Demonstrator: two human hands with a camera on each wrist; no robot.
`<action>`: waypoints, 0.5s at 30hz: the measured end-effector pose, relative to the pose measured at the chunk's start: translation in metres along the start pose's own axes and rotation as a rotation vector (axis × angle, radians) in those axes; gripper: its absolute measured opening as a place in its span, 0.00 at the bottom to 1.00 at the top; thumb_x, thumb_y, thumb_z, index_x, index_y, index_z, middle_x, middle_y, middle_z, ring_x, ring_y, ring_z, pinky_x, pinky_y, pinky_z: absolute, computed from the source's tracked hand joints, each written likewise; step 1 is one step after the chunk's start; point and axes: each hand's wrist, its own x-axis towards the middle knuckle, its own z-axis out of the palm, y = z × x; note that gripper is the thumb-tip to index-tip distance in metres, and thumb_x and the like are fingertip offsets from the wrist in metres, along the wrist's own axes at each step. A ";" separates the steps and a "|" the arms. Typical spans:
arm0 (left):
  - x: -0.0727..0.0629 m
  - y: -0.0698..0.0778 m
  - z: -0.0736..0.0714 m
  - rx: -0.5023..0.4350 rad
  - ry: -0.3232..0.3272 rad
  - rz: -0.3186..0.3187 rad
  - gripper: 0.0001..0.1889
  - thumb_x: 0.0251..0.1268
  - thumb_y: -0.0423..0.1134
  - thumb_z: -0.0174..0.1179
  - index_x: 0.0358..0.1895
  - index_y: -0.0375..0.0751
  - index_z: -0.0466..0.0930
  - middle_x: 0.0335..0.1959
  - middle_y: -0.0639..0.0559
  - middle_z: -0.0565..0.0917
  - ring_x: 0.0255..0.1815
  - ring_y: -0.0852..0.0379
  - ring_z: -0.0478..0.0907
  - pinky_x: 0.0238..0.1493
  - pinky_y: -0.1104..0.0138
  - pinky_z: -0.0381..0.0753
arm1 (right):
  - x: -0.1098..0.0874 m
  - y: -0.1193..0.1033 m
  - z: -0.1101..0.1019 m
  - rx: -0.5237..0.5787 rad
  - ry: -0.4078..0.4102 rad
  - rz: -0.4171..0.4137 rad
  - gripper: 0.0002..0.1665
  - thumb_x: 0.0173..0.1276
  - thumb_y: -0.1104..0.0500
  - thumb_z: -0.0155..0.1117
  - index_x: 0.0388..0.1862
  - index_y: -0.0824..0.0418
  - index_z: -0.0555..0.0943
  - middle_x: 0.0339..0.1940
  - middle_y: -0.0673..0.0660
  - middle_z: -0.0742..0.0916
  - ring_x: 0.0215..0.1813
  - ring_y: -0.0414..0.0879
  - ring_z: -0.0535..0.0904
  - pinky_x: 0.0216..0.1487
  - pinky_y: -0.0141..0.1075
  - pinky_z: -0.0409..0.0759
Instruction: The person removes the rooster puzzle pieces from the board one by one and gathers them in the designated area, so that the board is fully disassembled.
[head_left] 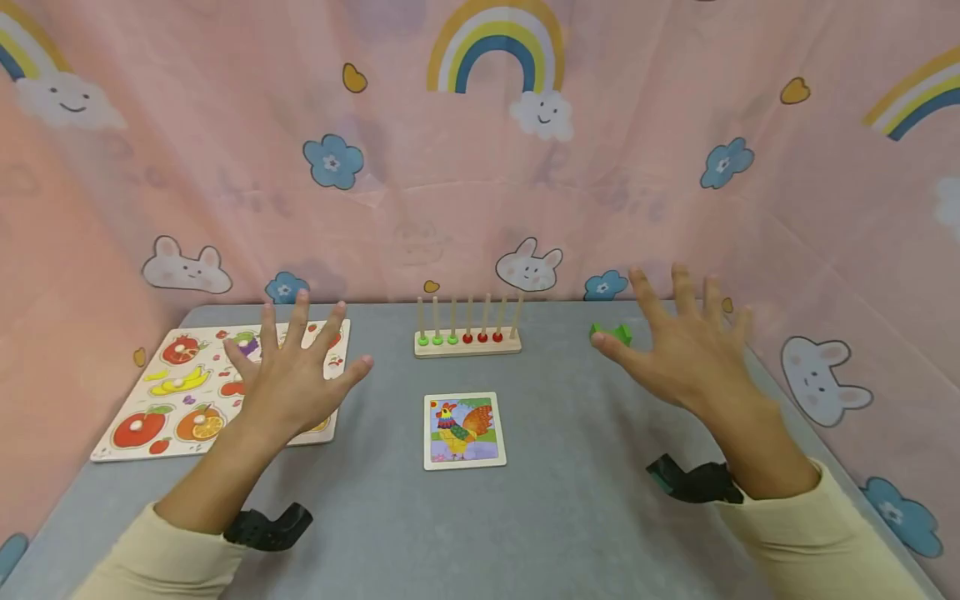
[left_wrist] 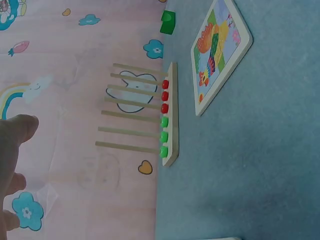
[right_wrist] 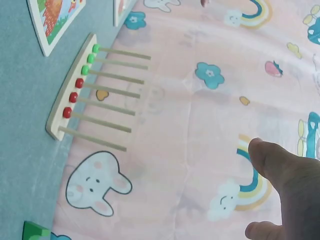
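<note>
My left hand is raised with its fingers spread, holding nothing, and overlaps the fruit puzzle board in the head view. On the other side my right hand hovers with fingers wide apart, nearest to a small green block at the back. Between the hands stands a wooden rack of upright pegs; several carry one bead each, green on the left and red toward the right, and the rightmost peg is bare. In front of it lies a square rooster puzzle, flat in its pale frame.
A grey tabletop bears everything. Pink curtain printed with rainbows, rabbits and flowers closes off the back and both sides. Black wrist straps sit near the cuffs of both pale sleeves.
</note>
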 end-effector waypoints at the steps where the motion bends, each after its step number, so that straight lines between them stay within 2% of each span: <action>1: 0.000 0.001 0.002 -0.004 0.000 0.003 0.44 0.63 0.74 0.40 0.77 0.53 0.52 0.78 0.45 0.35 0.73 0.35 0.20 0.51 0.30 0.15 | 0.000 -0.001 0.001 -0.003 0.001 -0.004 0.57 0.59 0.18 0.40 0.80 0.42 0.40 0.76 0.70 0.43 0.72 0.75 0.31 0.55 0.75 0.28; 8: -0.003 0.007 0.013 -0.015 -0.008 0.027 0.44 0.63 0.73 0.40 0.77 0.53 0.53 0.78 0.44 0.36 0.73 0.35 0.22 0.51 0.30 0.15 | -0.001 -0.008 0.009 -0.015 0.010 -0.034 0.57 0.59 0.19 0.39 0.80 0.44 0.40 0.76 0.71 0.44 0.72 0.76 0.35 0.56 0.73 0.25; 15: -0.005 0.014 0.024 -0.054 -0.015 0.061 0.43 0.63 0.72 0.44 0.77 0.54 0.54 0.78 0.41 0.41 0.74 0.33 0.27 0.53 0.29 0.19 | -0.006 -0.019 0.015 0.007 0.016 -0.049 0.58 0.59 0.18 0.39 0.80 0.45 0.42 0.77 0.69 0.44 0.72 0.74 0.33 0.56 0.74 0.26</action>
